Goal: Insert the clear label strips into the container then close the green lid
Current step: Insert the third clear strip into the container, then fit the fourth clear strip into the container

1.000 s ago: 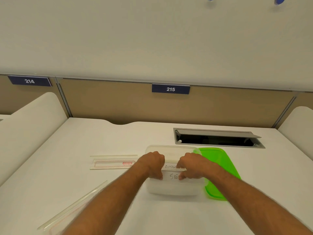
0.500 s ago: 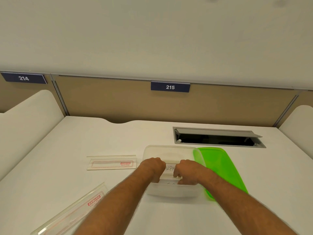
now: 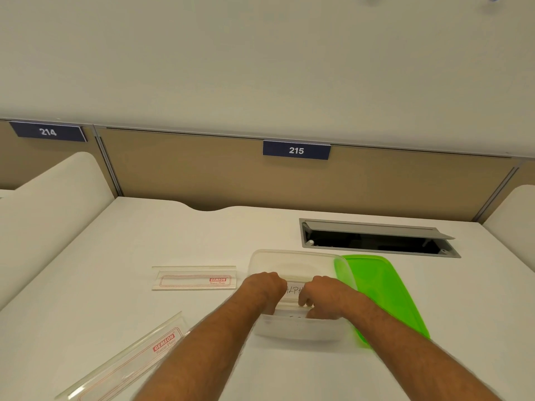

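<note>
Both hands, left hand [image 3: 267, 287] and right hand [image 3: 324, 296], sit deeper inside the clear container [image 3: 292, 260] at frame centre, fingers pinching a lettered strip [image 3: 293, 290]. Two strips [image 3: 194, 278] remain on the table [image 3: 115, 256]; green lid [image 3: 385, 290] off, right.

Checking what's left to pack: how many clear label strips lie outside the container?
2: one clear label strip left of the translucent container, another near the left forearm. Hands may hide more inside.

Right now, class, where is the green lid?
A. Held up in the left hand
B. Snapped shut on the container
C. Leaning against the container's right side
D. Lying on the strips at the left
C: the green lid rests tilted against the right side of the open container, while both hands work inside.
</note>
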Demonstrator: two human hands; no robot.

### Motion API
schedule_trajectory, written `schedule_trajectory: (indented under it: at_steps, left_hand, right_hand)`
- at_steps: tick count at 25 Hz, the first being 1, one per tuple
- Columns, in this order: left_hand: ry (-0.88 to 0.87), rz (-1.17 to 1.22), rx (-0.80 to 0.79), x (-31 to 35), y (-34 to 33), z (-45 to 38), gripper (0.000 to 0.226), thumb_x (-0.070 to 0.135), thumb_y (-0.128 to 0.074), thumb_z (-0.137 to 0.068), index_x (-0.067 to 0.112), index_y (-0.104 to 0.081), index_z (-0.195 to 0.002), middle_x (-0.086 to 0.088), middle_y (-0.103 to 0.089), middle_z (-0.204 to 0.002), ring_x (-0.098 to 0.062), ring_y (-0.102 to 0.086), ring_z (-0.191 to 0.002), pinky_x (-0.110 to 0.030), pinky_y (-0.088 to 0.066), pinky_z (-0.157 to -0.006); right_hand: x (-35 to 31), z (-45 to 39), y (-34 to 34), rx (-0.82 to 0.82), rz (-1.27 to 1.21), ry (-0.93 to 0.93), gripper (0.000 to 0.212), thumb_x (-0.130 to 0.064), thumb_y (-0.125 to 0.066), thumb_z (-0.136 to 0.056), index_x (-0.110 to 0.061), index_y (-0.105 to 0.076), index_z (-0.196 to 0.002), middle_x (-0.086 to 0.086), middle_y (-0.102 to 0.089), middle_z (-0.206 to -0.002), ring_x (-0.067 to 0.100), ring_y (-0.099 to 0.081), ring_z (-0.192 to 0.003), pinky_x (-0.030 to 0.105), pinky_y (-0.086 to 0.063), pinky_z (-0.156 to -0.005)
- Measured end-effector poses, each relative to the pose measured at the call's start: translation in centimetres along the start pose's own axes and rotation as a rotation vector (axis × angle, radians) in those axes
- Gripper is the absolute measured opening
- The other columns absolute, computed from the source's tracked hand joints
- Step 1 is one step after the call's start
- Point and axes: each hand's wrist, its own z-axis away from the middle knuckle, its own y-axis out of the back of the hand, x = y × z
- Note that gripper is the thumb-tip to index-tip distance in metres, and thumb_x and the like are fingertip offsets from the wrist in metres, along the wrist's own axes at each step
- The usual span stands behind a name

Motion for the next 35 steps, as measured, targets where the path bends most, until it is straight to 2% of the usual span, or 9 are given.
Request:
schedule_trajectory:
  at_steps: [5,9,12,15,19,21,26,29,35]
  left_hand:
    - [-0.064,0.246,0.11,-0.9,0.9,0.9,0.038,0.024,-0.081,-0.079,0.012,-0.07,-0.114,-0.009,-0.068,-0.113,-0.026,-0.066,-0.099,-0.037,-0.056,-0.086]
    - [-0.105,0.48,0.403,-3.8,1.8,3.1,0.022,0.036,-0.074,-0.086,0.017,-0.076,-0.096,-0.001,-0.077,-0.095,-0.015,-0.069,-0.084,-0.034,-0.059,-0.081]
    - [-0.044,0.531,0.635,-7.5,1.1,4.8,0.02,0.04,-0.073,-0.085,0.021,-0.076,-0.09,0.006,-0.075,-0.086,-0.008,-0.066,-0.075,-0.032,-0.058,-0.075]
    - [0.124,0.496,0.753,-12.0,-0.8,6.2,0.024,0.043,-0.071,-0.085,0.026,-0.071,-0.103,0.011,-0.072,-0.097,-0.01,-0.064,-0.09,-0.031,-0.054,-0.08]
    - [0.337,0.342,0.581,-17.0,-3.9,7.6,0.046,0.043,-0.067,-0.088,0.03,-0.056,-0.131,0.01,-0.065,-0.123,-0.015,-0.054,-0.118,-0.033,-0.05,-0.092]
    - [0.396,0.276,0.475,-18.5,-5.1,8.1,0.053,0.041,-0.066,-0.088,0.029,-0.049,-0.137,0.007,-0.061,-0.131,-0.018,-0.052,-0.122,-0.036,-0.05,-0.095]
    - [0.429,0.201,0.356,-20.1,-7.3,7.7,0.051,0.039,-0.063,-0.089,0.028,-0.047,-0.137,0.006,-0.059,-0.131,-0.019,-0.051,-0.121,-0.036,-0.05,-0.093]
    - [0.432,0.207,0.322,-20.6,-7.8,7.1,0.047,0.038,-0.061,-0.091,0.028,-0.048,-0.135,0.006,-0.06,-0.13,-0.018,-0.052,-0.121,-0.036,-0.049,-0.092]
    - [0.437,0.191,0.335,-20.9,-8.0,6.3,0.026,0.027,-0.055,-0.096,0.025,-0.059,-0.121,0.002,-0.065,-0.119,-0.022,-0.06,-0.109,-0.036,-0.048,-0.082]
  right_hand:
    - [-0.1,0.2,0.9,0.034,0.028,0.026,0.041,-0.043,-0.065,-0.082,-0.029,-0.063,-0.121,-0.004,-0.068,-0.115,0.021,-0.058,-0.107,0.033,-0.047,-0.083]
    - [-1.1,0.0,3.4,0.326,-0.061,0.033,0.034,-0.048,-0.061,-0.078,-0.028,-0.07,-0.104,-0.01,-0.074,-0.092,0.016,-0.064,-0.093,0.029,-0.051,-0.079]
    - [-2.7,-1.2,5.0,0.511,-0.126,0.085,0.034,-0.051,-0.06,-0.081,-0.026,-0.071,-0.101,-0.009,-0.074,-0.088,0.014,-0.067,-0.085,0.029,-0.052,-0.074]
    - [-5.0,-3.1,5.9,0.553,-0.123,0.126,0.035,-0.047,-0.058,-0.087,-0.024,-0.067,-0.112,-0.006,-0.073,-0.104,0.018,-0.065,-0.097,0.032,-0.049,-0.08]
    - [-8.3,-6.1,6.5,0.482,-0.081,0.149,0.04,-0.04,-0.055,-0.092,-0.021,-0.057,-0.127,0.002,-0.067,-0.121,0.025,-0.059,-0.113,0.04,-0.049,-0.092]
    - [-9.9,-7.7,6.7,0.437,-0.041,0.152,0.044,-0.038,-0.056,-0.092,-0.018,-0.052,-0.131,0.006,-0.065,-0.124,0.028,-0.058,-0.114,0.042,-0.049,-0.092]
    - [-12.8,-11.1,6.6,0.295,0.049,0.115,0.042,-0.032,-0.062,-0.09,-0.012,-0.05,-0.124,0.013,-0.062,-0.113,0.034,-0.061,-0.101,0.04,-0.05,-0.078]
    - [-13.7,-12.4,6.4,0.251,0.101,0.103,0.031,-0.023,-0.065,-0.088,-0.009,-0.054,-0.113,0.015,-0.061,-0.106,0.034,-0.062,-0.094,0.036,-0.042,-0.067]
    - [-14.8,-13.5,5.8,0.202,0.131,0.097,0.021,-0.009,-0.061,-0.086,-0.007,-0.058,-0.107,0.016,-0.062,-0.105,0.036,-0.063,-0.093,0.036,-0.043,-0.066]
